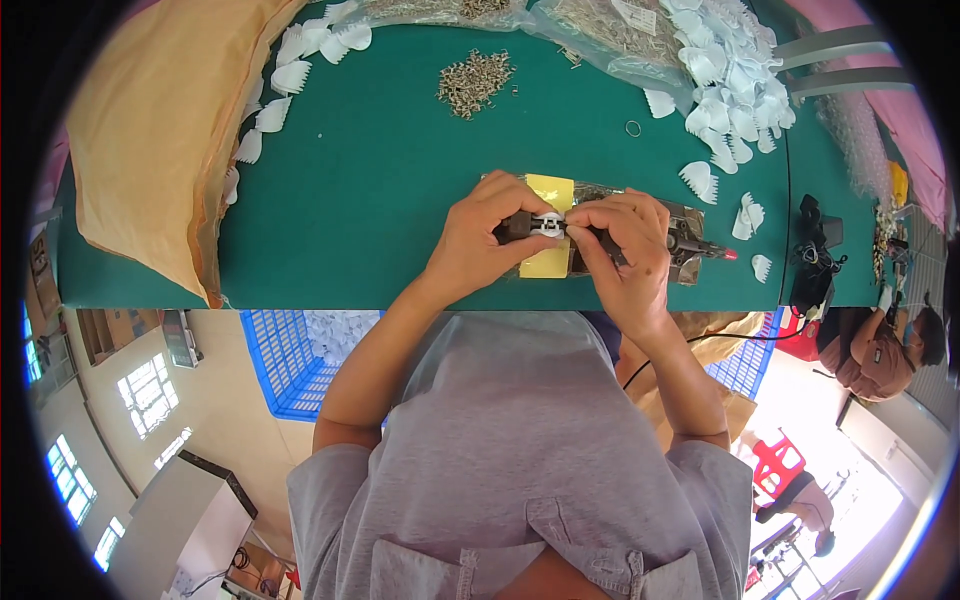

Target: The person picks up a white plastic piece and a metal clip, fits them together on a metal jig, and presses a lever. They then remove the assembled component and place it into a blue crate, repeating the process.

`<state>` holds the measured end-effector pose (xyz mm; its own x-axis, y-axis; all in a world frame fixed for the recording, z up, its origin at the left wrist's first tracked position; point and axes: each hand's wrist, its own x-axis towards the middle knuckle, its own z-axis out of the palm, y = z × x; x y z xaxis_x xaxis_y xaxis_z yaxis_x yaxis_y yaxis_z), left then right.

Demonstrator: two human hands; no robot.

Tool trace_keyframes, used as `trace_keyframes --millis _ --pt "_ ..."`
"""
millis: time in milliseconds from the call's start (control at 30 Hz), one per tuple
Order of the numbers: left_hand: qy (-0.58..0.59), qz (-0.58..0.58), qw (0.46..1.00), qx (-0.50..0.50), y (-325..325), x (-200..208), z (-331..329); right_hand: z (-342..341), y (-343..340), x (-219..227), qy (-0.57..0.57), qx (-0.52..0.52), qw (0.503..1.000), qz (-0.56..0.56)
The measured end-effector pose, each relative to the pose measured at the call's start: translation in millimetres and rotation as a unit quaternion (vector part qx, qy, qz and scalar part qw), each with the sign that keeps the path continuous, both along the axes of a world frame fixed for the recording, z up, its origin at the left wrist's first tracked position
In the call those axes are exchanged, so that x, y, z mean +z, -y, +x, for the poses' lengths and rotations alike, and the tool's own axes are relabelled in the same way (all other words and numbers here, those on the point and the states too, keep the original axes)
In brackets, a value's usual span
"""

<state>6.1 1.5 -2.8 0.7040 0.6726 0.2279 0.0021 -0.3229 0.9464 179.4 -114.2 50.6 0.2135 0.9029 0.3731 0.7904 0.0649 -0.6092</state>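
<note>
A small white plastic piece (548, 226) sits in a dark metal fixture (685, 215) on the green table. My left hand (483, 235) comes in from its left, thumb and forefinger closed on the piece's edge. Over the fixture from the right, my right hand (630, 240) is closed, thumb and forefinger pinched at the piece's right side. Whatever is in that pinch is too small to name. Yellow sheet (545, 266) covers part of the fixture above and below the piece. A toggle-like lever with a red tip (729, 255) sticks out to the right.
A heap of small metal parts (475, 85) lies farther back, with a metal ring (632, 128) to its right. White scalloped plastic pieces (735, 95) pile up at the far right. A brown paper bag (165, 140) stands left. Blue crates (285, 365) sit below the table edge.
</note>
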Motion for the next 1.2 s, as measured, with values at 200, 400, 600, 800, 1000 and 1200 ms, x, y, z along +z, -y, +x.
trace_keyframes --millis 200,400,600,800,1000,1200 --pt "-0.021 -0.004 1.000 -0.020 -4 9 -1 -5 3 3 -0.022 -0.013 1.000 0.005" --pt "-0.030 0.000 0.999 -0.029 -6 9 -4 -7 5 -4 -0.016 -0.023 1.000 -0.010" --pt "-0.006 0.010 1.000 -0.026 -6 7 0 -12 1 2 0.007 -0.009 1.000 -0.006" --pt "0.001 0.017 1.000 -0.014 -4 6 0 -15 -4 -8 0.107 0.041 0.991 0.063" --pt "0.011 0.022 1.000 -0.017 -4 3 -1 -23 -6 -16 0.199 0.018 0.973 0.116" --pt "0.022 0.075 0.997 -0.022 -6 3 -1 -22 -4 -15 0.179 0.013 0.977 0.117"
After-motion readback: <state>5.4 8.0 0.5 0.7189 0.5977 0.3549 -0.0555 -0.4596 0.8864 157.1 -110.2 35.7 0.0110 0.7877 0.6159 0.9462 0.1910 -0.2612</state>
